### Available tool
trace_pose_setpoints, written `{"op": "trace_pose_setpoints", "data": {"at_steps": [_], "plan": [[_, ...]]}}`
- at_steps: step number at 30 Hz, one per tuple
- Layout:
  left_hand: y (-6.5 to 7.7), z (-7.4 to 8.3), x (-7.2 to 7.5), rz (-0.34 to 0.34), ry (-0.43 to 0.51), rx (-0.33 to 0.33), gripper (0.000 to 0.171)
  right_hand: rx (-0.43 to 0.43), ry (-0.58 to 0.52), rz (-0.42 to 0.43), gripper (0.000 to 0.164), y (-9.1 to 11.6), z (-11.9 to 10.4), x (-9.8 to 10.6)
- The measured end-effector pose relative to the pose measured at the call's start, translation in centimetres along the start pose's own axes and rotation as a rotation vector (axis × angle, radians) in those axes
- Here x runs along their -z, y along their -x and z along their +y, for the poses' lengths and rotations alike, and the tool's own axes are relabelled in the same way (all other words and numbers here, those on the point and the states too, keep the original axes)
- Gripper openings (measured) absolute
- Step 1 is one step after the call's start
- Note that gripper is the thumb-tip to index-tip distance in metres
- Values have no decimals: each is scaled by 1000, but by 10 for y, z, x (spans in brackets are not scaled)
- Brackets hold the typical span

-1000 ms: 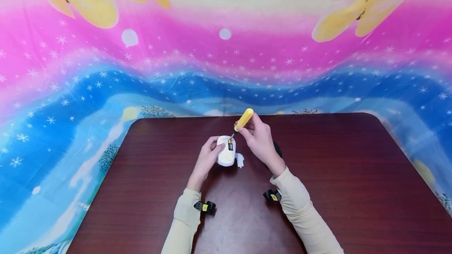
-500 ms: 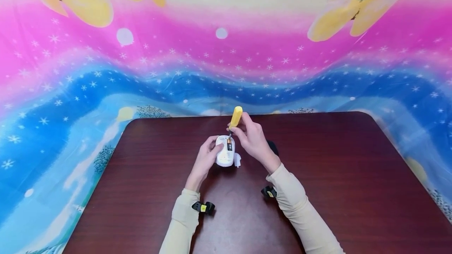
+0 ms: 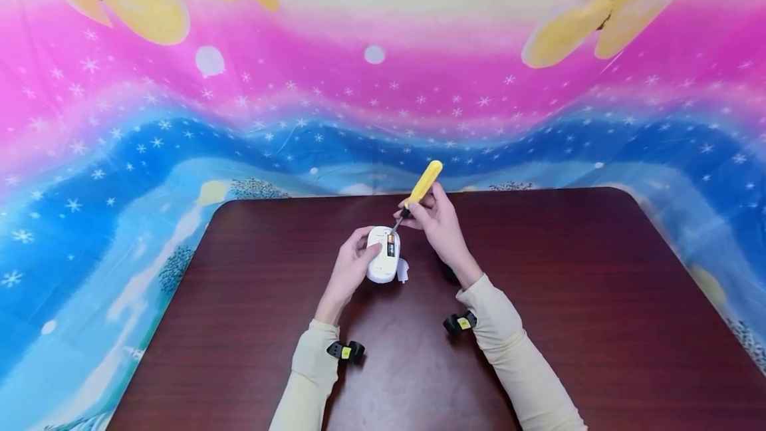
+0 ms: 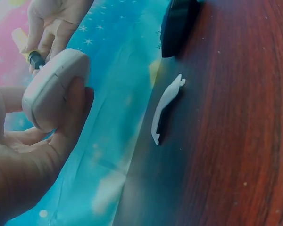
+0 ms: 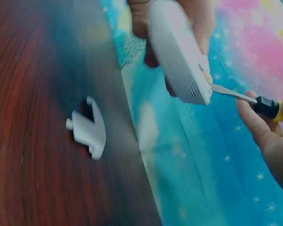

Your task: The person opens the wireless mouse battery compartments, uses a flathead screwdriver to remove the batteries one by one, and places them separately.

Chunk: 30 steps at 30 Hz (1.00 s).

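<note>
My left hand (image 3: 349, 273) grips a white wireless mouse (image 3: 383, 273), held underside up with its battery slot uncovered. A black and copper-coloured battery (image 3: 391, 246) lies in the slot. In my right hand (image 3: 441, 231) is a flat-blade screwdriver with a yellow handle (image 3: 425, 183), pinched near its black collar. Its metal blade (image 5: 231, 92) slants down to the slot's far end in the right wrist view; whether the tip presses the battery is hard to tell. On the table beside the mouse lies its loose white cover (image 5: 92, 129).
A dark reddish-brown table (image 3: 568, 298) spreads under both hands. A black object (image 4: 177, 28) stands on it, mostly hidden behind my right wrist in the head view. A colourful printed cloth (image 3: 335, 145) hangs beyond the far edge.
The screwdriver's handle first swung left toward upright, then tilted back to the right and rose, with the right hand following. My left hand stays almost in place with the mouse.
</note>
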<state>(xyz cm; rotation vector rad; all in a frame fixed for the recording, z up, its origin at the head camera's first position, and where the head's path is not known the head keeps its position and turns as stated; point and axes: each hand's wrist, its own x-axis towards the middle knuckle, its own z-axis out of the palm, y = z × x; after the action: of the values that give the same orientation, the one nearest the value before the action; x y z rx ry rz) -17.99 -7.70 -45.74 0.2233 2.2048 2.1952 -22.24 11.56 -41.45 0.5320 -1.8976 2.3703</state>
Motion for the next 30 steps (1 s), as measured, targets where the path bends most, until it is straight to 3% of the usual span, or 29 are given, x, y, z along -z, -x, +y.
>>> {"op": "trace_pose_setpoints", "data": {"at_steps": [5,13,16,21,30], "plan": [[0,2,-3,-8,-79,-37,37,-72,-145,88,19,-5,3,5],[3,4,-6,-27,-177,-74,37,-223,-238,155,14,-6,3,14],[3,4,-7,-1,-200,-83,36,-278,-279,163,12,-4,0,16],[1,2,-3,68,-197,-62,36,-297,-254,186,13,-1,-6,18],[2,7,1,87,-103,-28,36,-273,-182,242,20,3,-22,40]]}}
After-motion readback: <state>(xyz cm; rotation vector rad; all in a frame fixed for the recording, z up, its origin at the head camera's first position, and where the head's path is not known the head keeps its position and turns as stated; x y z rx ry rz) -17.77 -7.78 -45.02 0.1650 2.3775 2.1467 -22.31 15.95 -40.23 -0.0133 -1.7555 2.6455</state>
